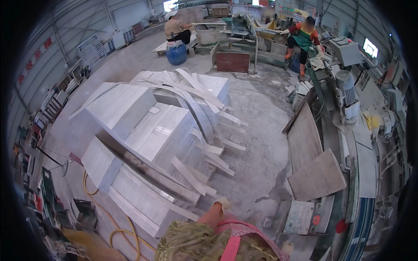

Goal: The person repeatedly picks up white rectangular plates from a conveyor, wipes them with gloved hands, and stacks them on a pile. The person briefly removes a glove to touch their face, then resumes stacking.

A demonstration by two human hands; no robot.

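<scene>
My left hand [223, 203], in a pale glove, is in front of my body at the lower middle. Its fingers are too small and blurred to make out, and I see nothing held in it. Nearest to it are the ends of pale stone strips [189, 176] that jut from a large stack of white stone slabs [167, 124]. A curved strip [198, 115] lies over the stack, and more white slabs [139, 200] are piled on its near side. A small pale shape [287, 247] beside my right sleeve may be my right hand; its fingers cannot be made out.
Brown boards [317, 176] lean against machinery with a grey motor [346, 87] on the right. Yellow hoses [115, 222] loop over the floor at lower left. Farther off, one person [175, 30] sits behind a blue barrel [176, 53]; another [303, 37] is at the machines.
</scene>
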